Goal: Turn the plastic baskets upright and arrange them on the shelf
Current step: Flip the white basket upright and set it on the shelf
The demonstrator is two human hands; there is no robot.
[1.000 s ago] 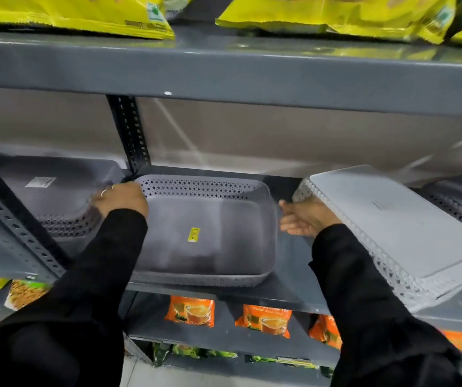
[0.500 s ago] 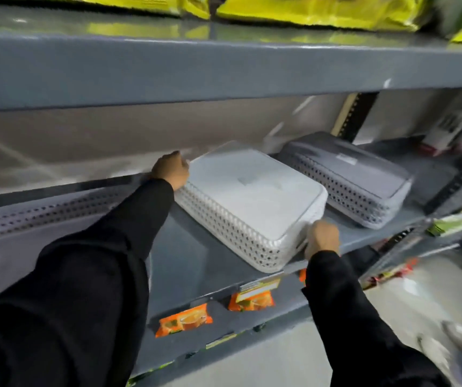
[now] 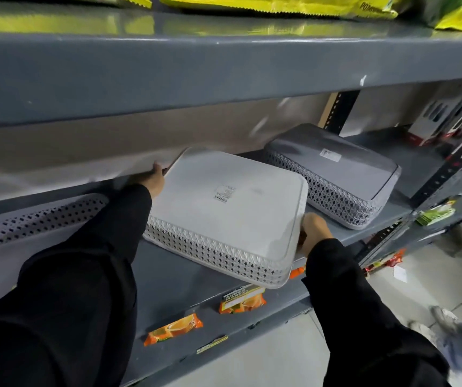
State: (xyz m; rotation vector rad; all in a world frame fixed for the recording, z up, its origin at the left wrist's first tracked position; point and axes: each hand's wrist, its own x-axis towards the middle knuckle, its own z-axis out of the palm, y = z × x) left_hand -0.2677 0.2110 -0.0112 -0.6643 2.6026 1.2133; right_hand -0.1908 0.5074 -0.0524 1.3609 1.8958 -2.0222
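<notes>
A grey metal shelf (image 3: 168, 277) carries three plastic baskets. A white lattice-sided rectangular basket (image 3: 224, 216) lies upside down at its middle, gripped at opposite corners by both hands: left hand (image 3: 154, 177) at the far corner, right hand (image 3: 315, 231) at the near one. A grey upturned basket (image 3: 336, 171) sits just beside it; another grey basket (image 3: 37, 219) lies upright at the left.

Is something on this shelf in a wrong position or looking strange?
Yes. The white basket and the grey basket beside it both lie upside down, bottoms with labels facing up. The white one also sits askew, overhanging the shelf edge.
</notes>
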